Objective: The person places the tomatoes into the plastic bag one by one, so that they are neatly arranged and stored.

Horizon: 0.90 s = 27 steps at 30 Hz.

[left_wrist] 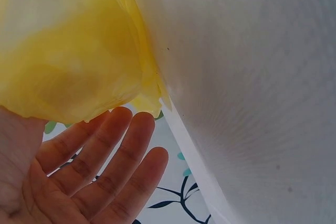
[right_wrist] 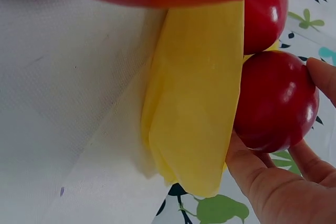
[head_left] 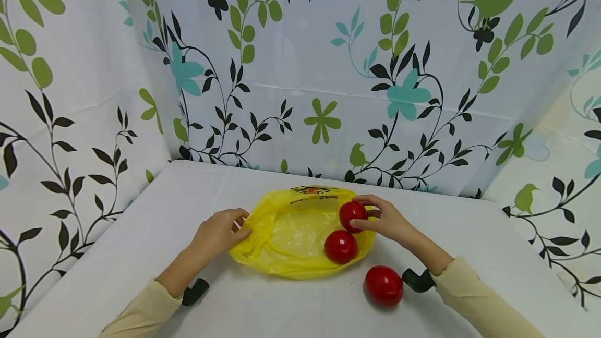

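A yellow plastic bag [head_left: 300, 267] lies on the table with its mouth spread wide. At its left edge is my left hand [head_left: 220, 233], touching the plastic. Its fingers [left_wrist: 128, 156] are loosely extended in the left wrist view, with the thumb hidden by the bag. My right hand [head_left: 387, 218] grips a shiny red round fruit [head_left: 352, 216] between thumb and fingers over the bag's right side; the right wrist view shows this fruit [right_wrist: 276, 100] too. Just below it, a second red fruit [head_left: 340, 246] sits inside the bag. A third fruit [head_left: 384, 286] rests on the table outside, nearer me.
The white-covered table [head_left: 281, 306] runs back to a curtain [head_left: 300, 77] patterned with leaves and birds. Black camera mounts [head_left: 419, 279] stick out from beneath both wrists. More printed cloth [head_left: 70, 119] hangs along the left side.
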Tool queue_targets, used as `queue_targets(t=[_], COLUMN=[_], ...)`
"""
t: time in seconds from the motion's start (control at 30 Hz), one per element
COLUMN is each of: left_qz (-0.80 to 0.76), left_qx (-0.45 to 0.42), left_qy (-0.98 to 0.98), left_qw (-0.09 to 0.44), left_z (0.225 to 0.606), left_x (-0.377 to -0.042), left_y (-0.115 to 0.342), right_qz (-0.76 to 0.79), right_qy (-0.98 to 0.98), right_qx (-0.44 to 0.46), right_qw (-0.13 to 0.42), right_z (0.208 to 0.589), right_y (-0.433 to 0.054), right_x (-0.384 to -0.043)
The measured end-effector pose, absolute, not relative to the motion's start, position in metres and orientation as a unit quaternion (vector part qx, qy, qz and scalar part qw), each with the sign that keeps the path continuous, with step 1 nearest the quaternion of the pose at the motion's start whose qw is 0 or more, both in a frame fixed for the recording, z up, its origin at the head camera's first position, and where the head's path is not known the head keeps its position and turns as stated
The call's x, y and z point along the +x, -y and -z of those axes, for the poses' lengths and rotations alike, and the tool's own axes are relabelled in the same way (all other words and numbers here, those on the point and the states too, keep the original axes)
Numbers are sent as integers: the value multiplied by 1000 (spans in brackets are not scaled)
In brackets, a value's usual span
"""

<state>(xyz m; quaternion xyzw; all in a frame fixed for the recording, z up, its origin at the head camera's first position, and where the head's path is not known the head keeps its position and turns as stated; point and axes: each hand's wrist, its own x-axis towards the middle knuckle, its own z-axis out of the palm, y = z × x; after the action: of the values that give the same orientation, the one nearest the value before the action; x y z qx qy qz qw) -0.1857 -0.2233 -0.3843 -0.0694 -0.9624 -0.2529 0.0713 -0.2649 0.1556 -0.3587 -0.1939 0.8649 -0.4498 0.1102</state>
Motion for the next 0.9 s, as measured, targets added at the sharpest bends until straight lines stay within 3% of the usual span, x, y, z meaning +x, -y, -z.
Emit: queue_targets(t=[0.9], left_qz=[258], left_qx=[-70], left_qy=[961], left_qw=[76], left_z=[384], left_x=[-185], left_y=[224], right_qz=[412], right_qy=[-880], right_qx=[-197], right_qw=[130], right_z=[370], right_y=[-142], right_x=[-283])
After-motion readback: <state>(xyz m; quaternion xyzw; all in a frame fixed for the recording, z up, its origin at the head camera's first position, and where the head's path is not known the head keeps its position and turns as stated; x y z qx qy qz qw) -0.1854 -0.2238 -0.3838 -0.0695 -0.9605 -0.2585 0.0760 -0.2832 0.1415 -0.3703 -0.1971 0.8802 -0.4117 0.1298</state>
